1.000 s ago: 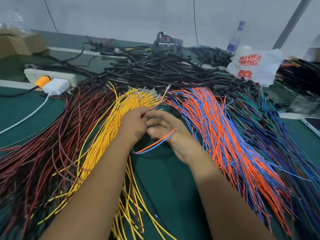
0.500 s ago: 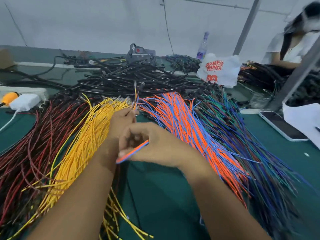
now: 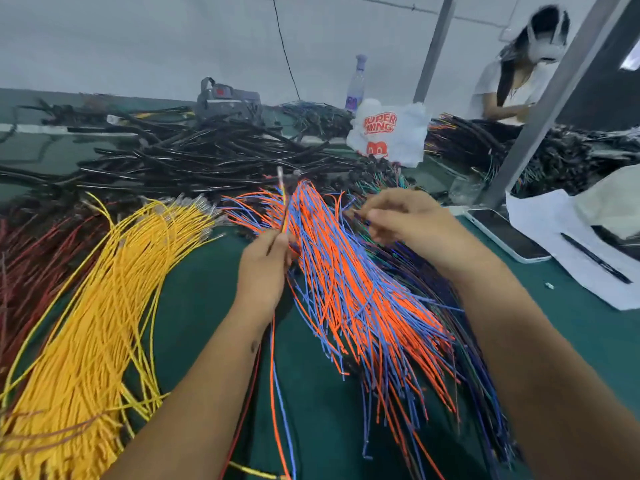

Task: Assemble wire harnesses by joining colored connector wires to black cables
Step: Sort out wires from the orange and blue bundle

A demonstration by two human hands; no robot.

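The left hand (image 3: 265, 268) pinched a few thin wires (image 3: 283, 206), their metal tips rising toward twelve o'clock above the fingers. At two o'clock, the right hand (image 3: 408, 225) curled over the dark wires (image 3: 398, 251); its grip was unclear.

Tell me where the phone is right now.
In the head view the phone lies flat on the green table at the right, just beyond the right hand and against the white paper that carries a pen.
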